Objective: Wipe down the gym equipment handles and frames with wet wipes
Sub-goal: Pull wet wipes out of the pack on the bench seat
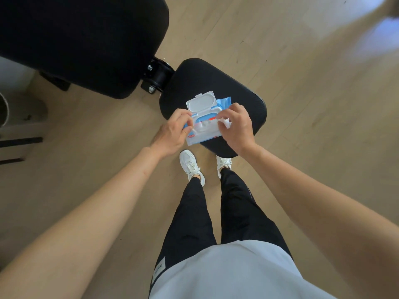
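pack of wet wipes [200, 138] lies flat on the black seat pad [216, 78] of a gym bench, straight ahead of the person and under both hands, its near left corner poking past the pad's edge. its long axis runs across the body, left to right, tilted slightly so the right end sits farther away. the white lid [201, 102] is flipped up and away on its far-side hinge, so the opening [204, 126] faces the person.

left hand [174, 131] is at the pack's left end, fingers curled and pinching the wrapper, which looks like a steadying hold. right hand [236, 126] is at the right end of the opening, fingertips drawn together on a small white piece that appears to be a wipe [225, 121]; how much of it is out i cannot tell. the hands are apart, one at each end, with the opening between them.

the step in hand seems to be drawing a wipe free. the right hand is nearer for that: a pull up and toward the body, across the short axis, while the left pins the pack. the larger back pad [82, 39] and hinge bracket [157, 76] lie off to the left.
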A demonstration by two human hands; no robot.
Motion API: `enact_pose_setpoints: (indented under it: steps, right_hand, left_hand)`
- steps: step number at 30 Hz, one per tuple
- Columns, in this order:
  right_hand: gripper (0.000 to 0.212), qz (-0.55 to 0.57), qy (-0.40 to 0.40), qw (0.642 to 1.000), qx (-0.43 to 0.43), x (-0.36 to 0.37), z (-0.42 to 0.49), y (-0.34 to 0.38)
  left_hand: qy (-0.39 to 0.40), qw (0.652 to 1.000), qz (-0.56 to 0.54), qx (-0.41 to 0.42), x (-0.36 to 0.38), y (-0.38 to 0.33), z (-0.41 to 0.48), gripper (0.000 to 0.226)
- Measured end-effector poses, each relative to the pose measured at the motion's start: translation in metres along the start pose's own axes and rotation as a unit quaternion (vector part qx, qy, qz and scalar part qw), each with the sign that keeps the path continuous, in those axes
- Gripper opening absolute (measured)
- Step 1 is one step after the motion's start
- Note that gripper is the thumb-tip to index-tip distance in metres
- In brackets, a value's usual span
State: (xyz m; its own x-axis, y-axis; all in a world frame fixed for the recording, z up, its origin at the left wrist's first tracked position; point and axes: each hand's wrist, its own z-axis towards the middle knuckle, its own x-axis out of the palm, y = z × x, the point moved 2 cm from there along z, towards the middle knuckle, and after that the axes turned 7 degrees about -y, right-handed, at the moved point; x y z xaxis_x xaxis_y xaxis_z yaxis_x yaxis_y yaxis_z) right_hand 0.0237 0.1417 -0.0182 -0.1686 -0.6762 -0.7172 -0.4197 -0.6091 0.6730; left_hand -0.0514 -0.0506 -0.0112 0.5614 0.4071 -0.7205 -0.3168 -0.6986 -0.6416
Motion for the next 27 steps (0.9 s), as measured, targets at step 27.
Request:
enact_pose_setpoints:
  steps: [27]
  right_hand:
    - [0.014, -0.014, 0.166, 0.986, -0.019, -0.006, 0.026, 0.017]
  left_hand:
    - [-0.146, 0.978, -0.069, -0.129, 0.020, -0.022, -0.002, 0.018]
